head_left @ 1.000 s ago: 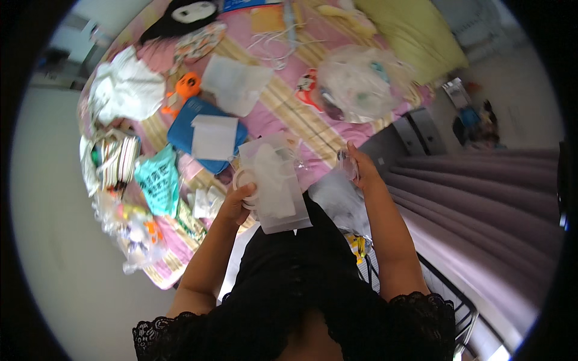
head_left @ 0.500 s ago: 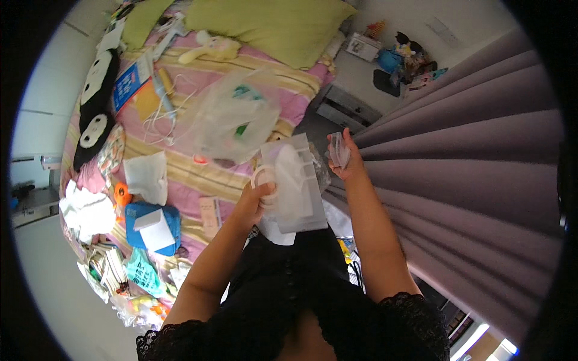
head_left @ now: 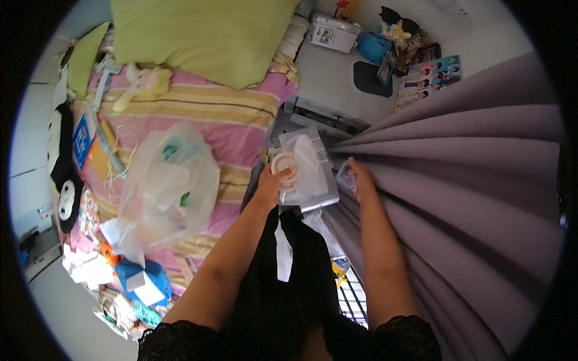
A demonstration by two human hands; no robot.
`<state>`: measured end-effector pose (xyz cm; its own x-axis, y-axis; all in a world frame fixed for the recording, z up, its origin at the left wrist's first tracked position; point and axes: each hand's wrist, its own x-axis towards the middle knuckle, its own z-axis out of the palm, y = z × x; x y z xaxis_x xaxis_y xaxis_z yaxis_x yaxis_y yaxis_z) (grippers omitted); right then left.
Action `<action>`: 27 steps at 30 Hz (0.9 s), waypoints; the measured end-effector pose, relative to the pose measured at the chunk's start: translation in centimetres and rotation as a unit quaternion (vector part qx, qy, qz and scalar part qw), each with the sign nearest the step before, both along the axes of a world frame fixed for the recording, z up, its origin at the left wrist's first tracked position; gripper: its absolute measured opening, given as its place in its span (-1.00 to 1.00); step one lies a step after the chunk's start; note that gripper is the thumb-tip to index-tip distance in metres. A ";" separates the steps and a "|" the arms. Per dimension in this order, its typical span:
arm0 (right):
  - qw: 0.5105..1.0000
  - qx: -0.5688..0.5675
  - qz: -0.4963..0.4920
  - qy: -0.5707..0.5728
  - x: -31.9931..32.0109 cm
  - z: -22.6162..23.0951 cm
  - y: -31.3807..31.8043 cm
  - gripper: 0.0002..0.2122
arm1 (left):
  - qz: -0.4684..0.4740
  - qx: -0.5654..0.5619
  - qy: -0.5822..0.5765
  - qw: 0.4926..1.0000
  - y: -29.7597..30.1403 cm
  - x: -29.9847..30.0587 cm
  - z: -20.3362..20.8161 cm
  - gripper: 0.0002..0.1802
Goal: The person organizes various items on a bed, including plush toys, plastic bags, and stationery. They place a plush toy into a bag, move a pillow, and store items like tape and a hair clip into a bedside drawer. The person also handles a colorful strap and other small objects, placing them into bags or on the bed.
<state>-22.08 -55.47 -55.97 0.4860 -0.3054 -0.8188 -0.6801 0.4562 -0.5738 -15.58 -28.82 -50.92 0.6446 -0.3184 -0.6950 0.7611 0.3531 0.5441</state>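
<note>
My left hand (head_left: 272,185) is closed around a pale ring-shaped roll (head_left: 283,161), its thumb pressed on the roll. The same hand carries a flat, translucent plastic case (head_left: 322,180) with whitish sheets or pouches showing through it; the roll lies against the case's left side. To the right of the case and apart from it, my right hand (head_left: 362,178) pinches a small clear plastic piece (head_left: 345,176), too see-through to name. This hand is close to the grey-purple curtain (head_left: 457,174).
On my left, a striped bed (head_left: 223,108) holds a bulging translucent bag (head_left: 174,198), a green pillow (head_left: 198,36), a yellow plush toy (head_left: 144,84) and a blue case (head_left: 144,283). Ahead stands a bedside cabinet (head_left: 322,72) with a white box (head_left: 334,35) and small ornaments.
The view has shifted right and forward toward the bedside cabinet. Both hands still hold their things. The case has tilted, showing its thick near edge, and my right hand has come lower beside it.
</note>
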 end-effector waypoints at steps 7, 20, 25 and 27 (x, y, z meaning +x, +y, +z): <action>0.915 -0.297 0.273 0.029 9.7 -20.5 -2.6 -0.29 | -0.047 0.018 -0.012 0.999 -1.9 1.8 -13.5 -0.33; 0.724 -0.393 0.566 -0.035 6.1 -25.4 -3.2 -0.43 | -0.031 -0.001 -0.026 0.999 -3.0 4.0 -20.7 -0.40; 0.971 -0.065 0.227 -0.041 2.2 -26.9 -6.9 -0.57 | -0.124 -0.007 -0.019 0.992 -5.2 7.3 -21.8 -0.41; 0.999 0.000 0.029 -0.045 2.2 -24.8 -8.2 -0.60 | -0.160 -0.007 -0.006 0.987 -5.9 8.0 -23.8 -0.43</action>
